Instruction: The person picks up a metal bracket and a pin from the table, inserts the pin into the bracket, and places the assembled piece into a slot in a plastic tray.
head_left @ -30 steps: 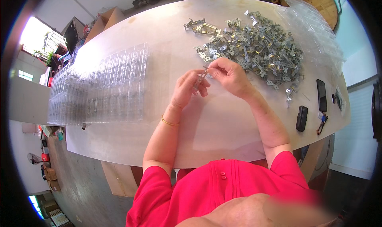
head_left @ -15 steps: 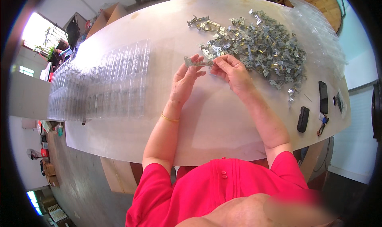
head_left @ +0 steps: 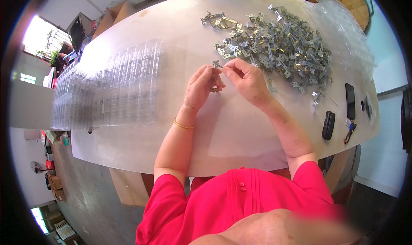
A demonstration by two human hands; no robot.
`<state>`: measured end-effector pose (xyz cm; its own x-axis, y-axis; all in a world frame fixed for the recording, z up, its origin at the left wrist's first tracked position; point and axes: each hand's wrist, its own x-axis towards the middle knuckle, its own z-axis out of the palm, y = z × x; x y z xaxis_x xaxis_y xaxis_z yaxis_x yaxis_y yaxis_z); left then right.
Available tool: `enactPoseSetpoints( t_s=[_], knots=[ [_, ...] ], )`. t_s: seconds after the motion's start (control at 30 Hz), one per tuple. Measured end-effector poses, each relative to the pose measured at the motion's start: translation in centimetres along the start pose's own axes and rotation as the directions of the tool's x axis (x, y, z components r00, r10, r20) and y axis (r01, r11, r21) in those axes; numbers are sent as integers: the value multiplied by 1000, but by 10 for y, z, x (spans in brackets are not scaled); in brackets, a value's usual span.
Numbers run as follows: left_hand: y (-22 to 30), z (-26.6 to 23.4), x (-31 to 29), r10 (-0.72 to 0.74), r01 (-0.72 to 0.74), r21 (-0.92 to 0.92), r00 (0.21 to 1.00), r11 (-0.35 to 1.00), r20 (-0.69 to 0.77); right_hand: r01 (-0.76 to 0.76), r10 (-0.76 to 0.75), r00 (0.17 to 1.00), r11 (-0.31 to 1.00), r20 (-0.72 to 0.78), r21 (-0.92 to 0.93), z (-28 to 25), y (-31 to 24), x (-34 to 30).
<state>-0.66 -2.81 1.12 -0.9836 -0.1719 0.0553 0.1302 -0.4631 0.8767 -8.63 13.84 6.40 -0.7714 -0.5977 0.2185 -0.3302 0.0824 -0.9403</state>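
Observation:
In the middle of the table, my left hand [head_left: 199, 87] is closed around a small metal bracket [head_left: 216, 64]. The bracket stands roughly upright, its upper end above my fingers and part of its length hidden behind them. My right hand [head_left: 245, 78] pinches a thin dark piece at that upper end with thumb and forefinger. Whether this piece belongs to the bracket cannot be made out. Just beyond my right hand lies a large heap of similar metal brackets [head_left: 283, 52], grey with some brassy parts. A few linked brackets [head_left: 221, 21] lie apart at the heap's far left.
Clear plastic trays [head_left: 107, 88] are stacked on the table's left. More clear plastic [head_left: 343, 34] covers the far right corner. Near the right edge lie a black phone [head_left: 350, 101], a black case [head_left: 328, 125] and keys [head_left: 349, 133]. The pale tabletop [head_left: 240, 146] ends before my body.
The bracket has turned from lying level between both hands to standing upright in my left hand. My right hand has shifted slightly left, its fingertips now at the bracket's upper end.

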Motion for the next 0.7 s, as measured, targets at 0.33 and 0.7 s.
enactPoseSetpoints(
  t_s=[0.33, 0.7],
  knots=[
    [1, 5, -2, -35, 36, 15, 999, 999, -38, 58, -60, 998, 991, -8, -120, -1, -5, -1],
    [5, 8, -5, -17, 19, 377, 1000, 926, -11, 74, -70, 997, 977, 24, -200, -2, -8, -4]
  ],
)
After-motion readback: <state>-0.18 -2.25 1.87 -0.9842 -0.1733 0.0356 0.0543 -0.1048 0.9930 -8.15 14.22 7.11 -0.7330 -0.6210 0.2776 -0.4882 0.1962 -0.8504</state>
